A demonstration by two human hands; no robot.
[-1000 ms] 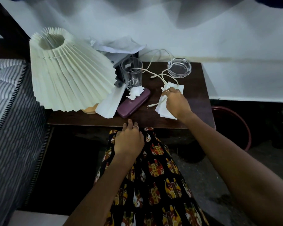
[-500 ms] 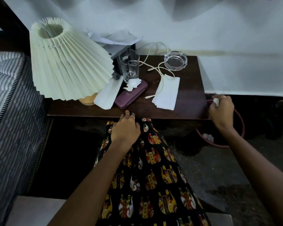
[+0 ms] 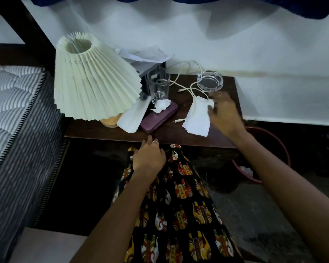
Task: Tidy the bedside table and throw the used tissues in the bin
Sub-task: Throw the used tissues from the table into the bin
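I've got the R hand [image 3: 223, 112] blurred over the bedside table [image 3: 224, 135], fingers spread loose, nothing gripped, fingertips at the right edge of the flat tissue [image 3: 197, 118]. L hand [image 3: 149, 156] lies relaxed on the patterned skirt [image 3: 180, 205], fingertips at the table's front edge. Crumpled tissue [image 3: 160, 106] sits on the purple case [image 3: 159, 117], touching the glass [image 3: 159, 86]. Another tissue [image 3: 134, 116] leans under the lamp shade [image 3: 92, 78]. Red bin [image 3: 273, 149] on the floor, right of table, w/ white scraps inside.

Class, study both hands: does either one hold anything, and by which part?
Nothing is held. The right hand, fingers spread and blurred, is beside the flat white tissue; the left hand rests at the bedside table edge.
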